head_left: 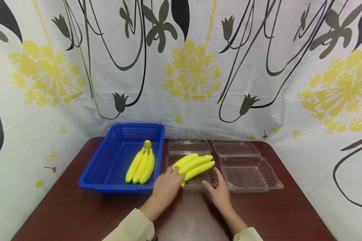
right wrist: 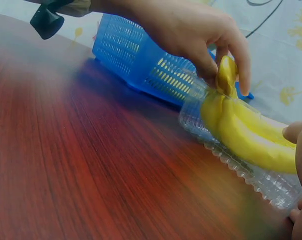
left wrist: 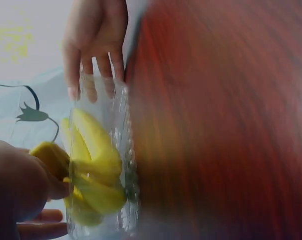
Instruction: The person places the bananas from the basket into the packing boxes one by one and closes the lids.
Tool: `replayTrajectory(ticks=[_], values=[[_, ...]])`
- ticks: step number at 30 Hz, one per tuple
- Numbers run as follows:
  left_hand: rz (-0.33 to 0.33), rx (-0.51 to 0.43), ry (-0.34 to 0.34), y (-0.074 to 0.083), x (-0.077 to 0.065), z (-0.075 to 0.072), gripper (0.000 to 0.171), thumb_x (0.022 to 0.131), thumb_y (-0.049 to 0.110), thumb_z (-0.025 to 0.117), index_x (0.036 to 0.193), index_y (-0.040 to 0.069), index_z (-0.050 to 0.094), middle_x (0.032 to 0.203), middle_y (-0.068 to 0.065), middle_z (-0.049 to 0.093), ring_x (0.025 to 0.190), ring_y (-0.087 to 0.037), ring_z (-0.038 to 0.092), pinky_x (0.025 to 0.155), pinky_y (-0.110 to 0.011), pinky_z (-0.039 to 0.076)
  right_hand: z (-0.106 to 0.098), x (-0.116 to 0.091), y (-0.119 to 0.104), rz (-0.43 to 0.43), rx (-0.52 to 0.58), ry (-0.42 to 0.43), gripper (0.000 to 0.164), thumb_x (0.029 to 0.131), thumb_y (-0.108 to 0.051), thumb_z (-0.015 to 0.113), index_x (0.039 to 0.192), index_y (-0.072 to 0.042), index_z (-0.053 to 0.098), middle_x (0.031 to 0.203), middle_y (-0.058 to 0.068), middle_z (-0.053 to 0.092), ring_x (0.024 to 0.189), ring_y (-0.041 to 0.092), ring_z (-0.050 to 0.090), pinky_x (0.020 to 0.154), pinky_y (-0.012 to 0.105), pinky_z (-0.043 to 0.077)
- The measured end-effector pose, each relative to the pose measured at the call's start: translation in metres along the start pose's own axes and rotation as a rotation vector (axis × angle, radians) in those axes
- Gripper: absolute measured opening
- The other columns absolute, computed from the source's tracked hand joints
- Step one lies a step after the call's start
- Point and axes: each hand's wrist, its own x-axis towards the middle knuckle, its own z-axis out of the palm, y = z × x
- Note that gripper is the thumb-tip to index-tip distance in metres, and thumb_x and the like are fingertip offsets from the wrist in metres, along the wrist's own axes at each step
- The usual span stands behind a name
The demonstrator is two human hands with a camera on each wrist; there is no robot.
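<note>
I log: desk [head_left: 63, 214]; blue basket [head_left: 108, 157]; clear container [head_left: 200, 181] beside it; banana bunch [head_left: 196, 164] mostly inside, stem pinched by left hand's [head_left: 166, 189] fingers; right hand's [head_left: 221, 195] fingers spread at container's far-right end.

From where I stand, this looks like a small screened-off work corner; whether it belongs to a home or a workshop, I can't tell. White sheeting [head_left: 199, 113] printed with yellow flowers [head_left: 196, 70] rises behind the red-brown table [head_left: 193, 217] and along both its sides, like booth walls. On the table sit a blue basket [head_left: 120, 188] and clear plastic containers [head_left: 248, 175].
</note>
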Motion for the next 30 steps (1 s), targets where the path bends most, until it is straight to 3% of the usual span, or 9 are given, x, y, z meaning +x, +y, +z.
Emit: replayTrajectory(ticks=[2,5,8,10,13,16,21,24,30], values=[[-0.072,-0.09,-0.028,0.004,0.0,0.001,0.031,0.082,0.007,0.073,0.108,0.023,0.071,0.104,-0.006,0.059,0.087,-0.024,0.055,0.053,-0.03,0.05,0.0,0.0,0.001,0.002,0.005,-0.001,0.078,0.088,-0.025,0.074,0.15,-0.006,0.032,0.149,0.02,0.038,0.136,0.037,0.035,0.105,0.058,0.032],[-0.224,-0.279,-0.063,0.007,0.0,0.0,0.032,0.087,0.008,0.065,0.118,0.019,0.069,0.112,-0.007,0.058,0.094,-0.025,0.056,0.07,-0.036,0.054,0.001,0.0,0.002,0.001,0.012,0.001,0.078,0.087,-0.023,0.074,0.15,-0.006,0.032,0.149,0.02,0.038,0.136,0.037,0.035,0.105,0.058,0.032],[-0.359,-0.438,-0.056,0.008,0.001,-0.002,0.03,0.092,0.014,0.058,0.12,0.017,0.068,0.116,-0.006,0.058,0.099,-0.023,0.057,0.084,-0.039,0.051,0.002,0.0,0.003,0.0,0.011,0.003,0.078,0.087,-0.023,0.074,0.15,-0.007,0.032,0.149,0.02,0.038,0.136,0.037,0.035,0.105,0.058,0.032],[-0.402,-0.508,-0.038,0.009,0.0,-0.003,0.028,0.093,0.021,0.058,0.12,0.016,0.067,0.117,-0.006,0.058,0.1,-0.023,0.058,0.087,-0.041,0.05,0.002,0.0,0.003,0.001,0.009,0.002,0.078,0.088,-0.024,0.074,0.15,-0.007,0.032,0.149,0.019,0.038,0.136,0.037,0.034,0.105,0.058,0.031],[-0.413,-0.58,-0.017,0.01,-0.001,-0.005,0.029,0.091,0.03,0.064,0.117,0.017,0.068,0.116,-0.003,0.06,0.098,-0.022,0.061,0.085,-0.041,0.051,0.001,0.0,0.004,0.0,0.006,0.002,0.077,0.088,-0.024,0.074,0.151,-0.007,0.032,0.15,0.019,0.037,0.136,0.037,0.034,0.104,0.059,0.032],[-0.375,-0.654,-0.016,0.01,-0.001,-0.006,0.028,0.088,0.03,0.069,0.113,0.016,0.07,0.113,0.0,0.064,0.095,-0.019,0.063,0.083,-0.039,0.052,0.0,0.001,0.004,-0.001,0.005,0.003,0.078,0.088,-0.027,0.074,0.151,-0.008,0.032,0.15,0.019,0.037,0.136,0.037,0.034,0.104,0.059,0.032],[-0.369,-0.78,-0.066,0.009,0.001,-0.006,0.021,0.085,0.027,0.076,0.103,0.016,0.074,0.103,0.002,0.067,0.091,-0.016,0.062,0.08,-0.034,0.053,0.0,0.001,0.004,-0.002,0.005,0.006,0.078,0.088,-0.027,0.074,0.15,-0.008,0.033,0.15,0.019,0.038,0.136,0.036,0.035,0.104,0.058,0.032],[-0.391,-0.792,-0.088,0.008,0.004,-0.008,0.021,0.082,0.027,0.079,0.099,0.015,0.076,0.098,0.002,0.068,0.087,-0.016,0.061,0.077,-0.033,0.053,0.0,0.001,0.003,-0.001,0.008,0.01,0.078,0.087,-0.026,0.075,0.15,-0.008,0.033,0.15,0.018,0.038,0.136,0.036,0.035,0.104,0.058,0.033],[-0.371,-0.708,-0.103,0.005,0.009,-0.013,0.021,0.08,0.025,0.081,0.097,0.012,0.077,0.095,0.001,0.069,0.084,-0.013,0.06,0.078,-0.033,0.053,0.0,0.001,0.003,0.013,0.02,0.002,0.078,0.087,-0.027,0.074,0.151,-0.009,0.032,0.151,0.017,0.037,0.137,0.035,0.034,0.104,0.058,0.032]])
